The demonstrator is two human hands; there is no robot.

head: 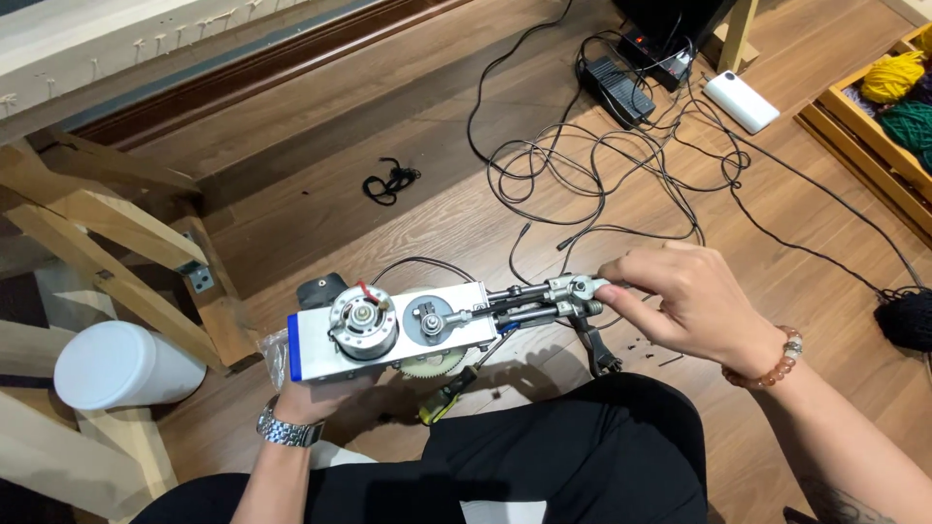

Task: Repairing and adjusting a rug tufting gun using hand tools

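Head view, looking down at our lap and the floor.

Item one: a machine (388,330), a silver metal box with a blue end cap, a round motor face, a pale gear beneath and a rod assembly running out to the right. We hold it level above our knees. Our left hand (316,393) cups the box from below, near the blue end; the fingers are hidden under it, wrapped on its underside. Our right hand (684,301) closes on the rod tip (581,288), thumb and fingers pinched around the metal fitting.

Item two: a screwdriver (451,393) with a yellow and black handle, lying slanted on the floor just under the machine.

Item three: the floor (320,204), brown wood-look planks, lit from above, with our shadow under the machine.

Item four: black cables (602,165) in loose loops across the planks, leading to a black power brick (617,89) and a white power bank (741,101) at the top.

Item five: a wooden frame (107,233) at the left, with a white tub (121,364) standing beside its foot.

Item six: a wooden tray (864,155) at the right edge holding yellow and green yarn; a black yarn ball (908,318) sits on the floor below it.

Item seven: a small black cord tangle (390,181), well apart from everything else.
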